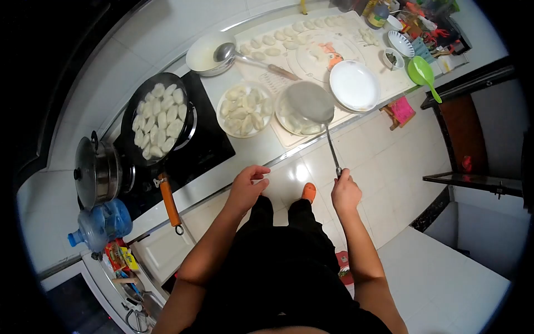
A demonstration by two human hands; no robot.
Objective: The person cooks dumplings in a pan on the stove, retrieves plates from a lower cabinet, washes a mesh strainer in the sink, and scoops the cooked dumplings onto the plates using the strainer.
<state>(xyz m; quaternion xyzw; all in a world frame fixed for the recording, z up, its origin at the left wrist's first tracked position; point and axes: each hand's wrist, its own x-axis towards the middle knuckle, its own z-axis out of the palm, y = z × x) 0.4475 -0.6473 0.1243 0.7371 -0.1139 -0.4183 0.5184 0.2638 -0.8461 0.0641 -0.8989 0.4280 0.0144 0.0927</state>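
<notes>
My right hand (pixel 346 192) is closed round the handle of a round mesh skimmer (pixel 310 101). The skimmer's head covers part of a plate of dumplings (pixel 295 123) near the counter's front edge. Nothing is in my left hand (pixel 250 183), whose fingers are apart and slightly curled, close to the counter edge. Left of the skimmer stands a second plate of dumplings (pixel 243 109). Many dumplings lie in a dark frying pan (pixel 131 119) on the stove; its orange handle (pixel 169 203) points towards me.
A pot with a ladle (pixel 225 53) stands at the back. Right of the skimmer is an empty white plate (pixel 354 85), beside a mat (pixel 267 69) bearing dumplings. A lidded steel pot (pixel 99 172), a blue water jug (pixel 105 224) and a green scoop (pixel 421 71) flank the counter.
</notes>
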